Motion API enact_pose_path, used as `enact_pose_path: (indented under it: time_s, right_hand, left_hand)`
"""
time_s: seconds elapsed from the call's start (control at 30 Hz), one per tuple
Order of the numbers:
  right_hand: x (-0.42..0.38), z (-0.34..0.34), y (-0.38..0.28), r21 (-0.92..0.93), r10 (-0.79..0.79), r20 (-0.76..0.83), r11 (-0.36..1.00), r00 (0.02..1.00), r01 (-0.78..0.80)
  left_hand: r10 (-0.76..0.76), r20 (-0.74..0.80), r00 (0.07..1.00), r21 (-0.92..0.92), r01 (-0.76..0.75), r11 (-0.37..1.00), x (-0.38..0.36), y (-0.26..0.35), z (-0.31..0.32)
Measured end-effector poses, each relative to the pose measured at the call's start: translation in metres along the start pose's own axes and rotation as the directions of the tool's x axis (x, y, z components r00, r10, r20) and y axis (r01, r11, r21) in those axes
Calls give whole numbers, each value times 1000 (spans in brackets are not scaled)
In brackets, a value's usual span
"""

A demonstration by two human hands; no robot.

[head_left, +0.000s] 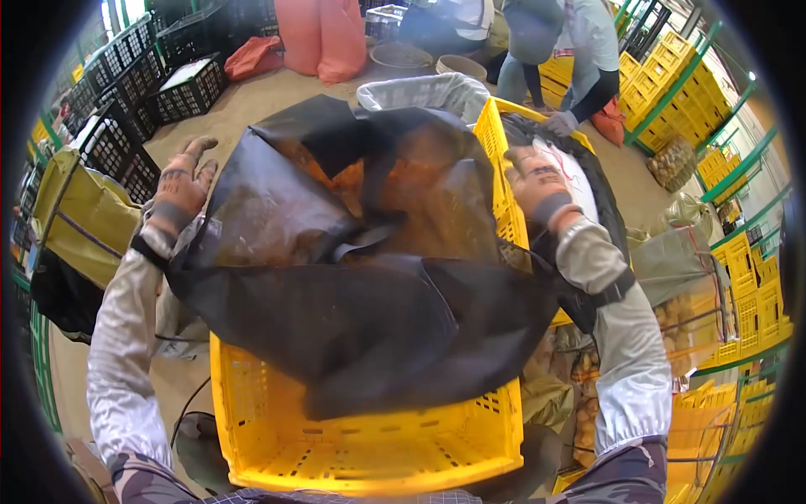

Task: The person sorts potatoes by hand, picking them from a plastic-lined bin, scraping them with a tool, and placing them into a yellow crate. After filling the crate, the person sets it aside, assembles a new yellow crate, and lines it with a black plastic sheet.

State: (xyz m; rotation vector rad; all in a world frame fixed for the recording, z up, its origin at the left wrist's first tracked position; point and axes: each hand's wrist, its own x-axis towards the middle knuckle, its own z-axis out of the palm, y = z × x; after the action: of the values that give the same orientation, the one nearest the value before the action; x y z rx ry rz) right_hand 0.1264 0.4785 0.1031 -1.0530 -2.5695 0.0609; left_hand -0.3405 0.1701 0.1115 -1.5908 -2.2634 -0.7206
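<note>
A large black plastic sheet (386, 323), wrinkled and stained brown in its middle, spreads over the far part of a yellow crate (369, 483) in front of me. My left hand (179, 189), in an orange work glove, is beside the sheet's left edge with fingers apart. On the other side, my right hand (537, 181), in a matching glove, lies over the rim of a second yellow crate (501, 181), fingers stretched out. That crate holds black plastic and a white bag (571, 172). The near part of the front crate's inside shows bare slotted plastic.
A co-worker's gloved hand (561, 123) is at the second crate's far end. Behind the sheet stands a lined container (428, 94). Black crates (189, 91) and red sacks (319, 38) are at the back left. Yellow crates (680, 84) are stacked at right, near net bags (672, 164).
</note>
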Motion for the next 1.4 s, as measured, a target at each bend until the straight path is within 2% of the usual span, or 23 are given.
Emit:
enact_pose_path:
  time_s: [0.03, 0.07, 0.13, 0.17, 0.2, 0.23, 0.33, 0.4, 0.47, 0.57, 0.67, 0.8, 0.87, 0.93, 1.0, 1.07, 1.13, 1.17, 1.23, 1.27, 1.3, 1.33, 1.4]
  right_hand:
    - [-13, -38, -29, -66, -98, -51, 993, 994, 94]
    - [-20, -44, -33, 44, -217, -14, 975, 976, 217]
    - [-53, -42, -70, 326, -355, 298, 910, 886, 256]
    - [-72, -54, -96, 171, -335, 475, 942, 814, 288]
    - [-91, -69, -114, 13, -271, 631, 940, 726, 340]
    - [-107, -66, -110, -37, -379, 504, 888, 776, 458]
    - [-161, -106, -90, 131, -454, 141, 890, 880, 438]
    - [-215, -128, -89, 150, -426, -32, 892, 904, 426]
    - [-266, -138, -87, 173, -419, -91, 887, 903, 429]
    - [-327, -147, -97, 186, -492, -124, 842, 862, 507]
    - [-374, -139, -100, 186, -537, -92, 818, 838, 545]
    - [-411, -123, -103, 90, -675, 0, 735, 738, 672]
    - [-422, -114, -108, 122, -647, -2, 756, 762, 643]
    - [-423, -107, -105, 163, -596, 60, 797, 801, 581]
    - [-429, -98, -98, 207, -499, 204, 863, 842, 461]
    - [-434, -80, -92, 258, -384, 331, 915, 862, 309]
    - [-435, -78, -92, 341, -294, 401, 927, 868, 156]
    - [-433, -83, -87, 319, -286, 513, 939, 809, 130]
    - [-421, -94, -74, 277, -268, 708, 957, 653, 93]
    - [-412, -101, -72, 207, -212, 732, 975, 648, 85]
    - [-404, -107, -71, 137, -156, 752, 987, 640, 80]
    - [-394, -99, -57, 85, -60, 632, 996, 773, 8]
    - [-365, -111, -52, 104, 92, 396, 984, 914, -144]
  left_hand:
    - [187, -76, 979, -122, -195, 973, -8, 33, -27]
    - [363, 48, 931, -142, -354, 925, -18, 58, -38]
    - [439, 319, 840, -204, -391, 897, -54, 118, -48]
    - [468, 558, 685, -291, -367, 883, -56, 142, -52]
    - [544, 575, 610, -270, -486, 831, -68, 145, -46]
    - [546, 543, 637, -296, -464, 835, -78, 142, -52]
    - [573, 375, 729, -446, -400, 801, -112, 149, -106]
    - [650, 207, 731, -344, -567, 748, -151, 151, -141]
    - [579, 264, 771, -326, -493, 806, -195, 152, -174]
    - [388, 315, 866, -438, -230, 869, -265, 144, -195]
    - [401, 314, 860, -312, -305, 900, -317, 139, -209]
    - [269, 171, 948, -290, -212, 933, -377, 144, -194]
    - [105, 83, 991, -354, -69, 933, -408, 135, -178]
    - [189, 75, 979, -194, -171, 966, -420, 143, -172]
    - [107, 204, 973, -181, -70, 981, -447, 133, -149]
    - [14, 483, 875, -102, 40, 994, -451, 154, -144]
    - [4, 575, 818, -254, 174, 951, -461, 142, -137]
    - [2, 621, 784, -316, 248, 916, -457, 144, -137]
    - [-128, 817, 563, -340, 648, 682, -427, 139, -169]
    - [-152, 895, 421, -293, 808, 511, -415, 137, -183]
    - [-85, 858, 506, -398, 760, 514, -408, 112, -183]
    - [-131, 805, 578, -444, 735, 513, -406, 89, -186]
    - [-321, 780, 538, -335, 791, 512, -371, 102, -215]
